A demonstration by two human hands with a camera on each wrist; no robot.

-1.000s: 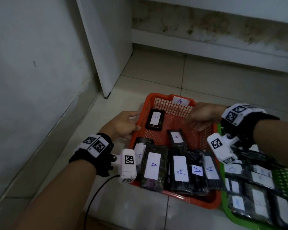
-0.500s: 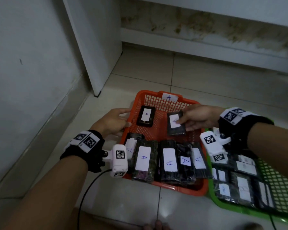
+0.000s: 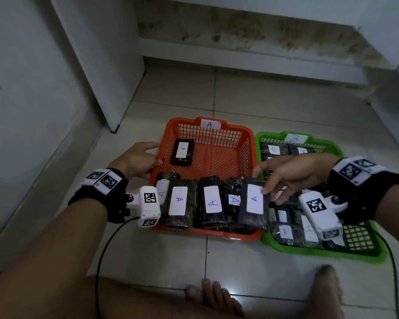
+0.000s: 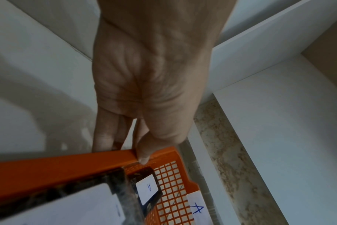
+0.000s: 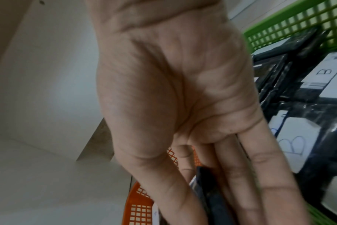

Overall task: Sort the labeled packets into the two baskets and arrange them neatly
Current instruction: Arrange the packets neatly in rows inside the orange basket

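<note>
The right hand (image 3: pixel 293 178) has pulled a black plastic packet with a white A label (image 3: pixel 253 201) back to the near row in the orange plastic mesh basket (image 3: pixel 217 143), pinching it. The left hand (image 3: pixel 136 161) still grips the rim. Sorting looks nearly done.

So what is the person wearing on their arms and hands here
Both hands are bare, with no sleeves on the forearms. The left hand and right hand each have a black wrist strap carrying white square-patterned marker tags and a white boxy camera unit. A thin black cable trails from the left unit.
</note>
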